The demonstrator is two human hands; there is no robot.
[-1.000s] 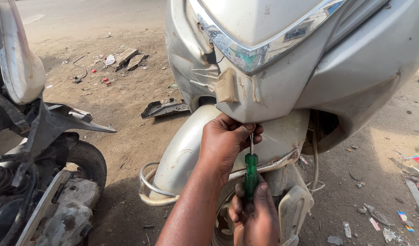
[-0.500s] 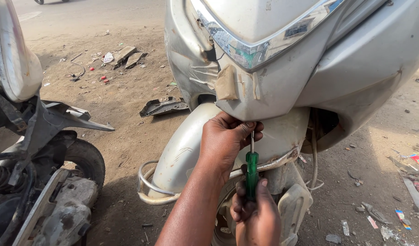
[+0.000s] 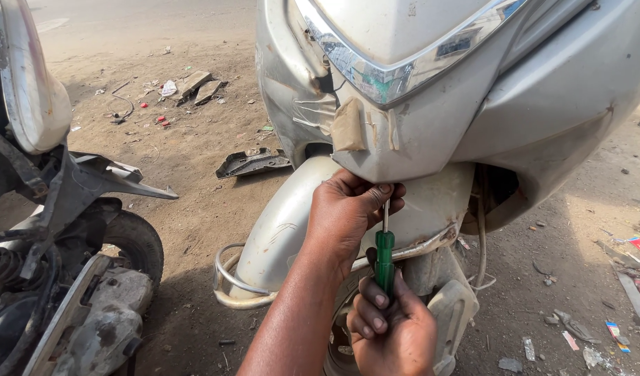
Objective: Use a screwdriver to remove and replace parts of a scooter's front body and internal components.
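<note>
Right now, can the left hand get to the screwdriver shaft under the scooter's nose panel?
Probably yes. The left hand is already up at the lower edge of the silver nose panel, its fingertips beside the metal shaft of the green-handled screwdriver. Nothing lies between them; the right hand grips only the handle below.

Green-handled screwdriver (image 3: 384,256) stands upright, tip under silver scooter's front panel (image 3: 431,132).

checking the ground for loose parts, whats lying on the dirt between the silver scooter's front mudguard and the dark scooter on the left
In the head view, mostly bare dirt lies between the mudguard and the dark scooter; the only part there is a dark broken plastic panel, farther back.
</note>
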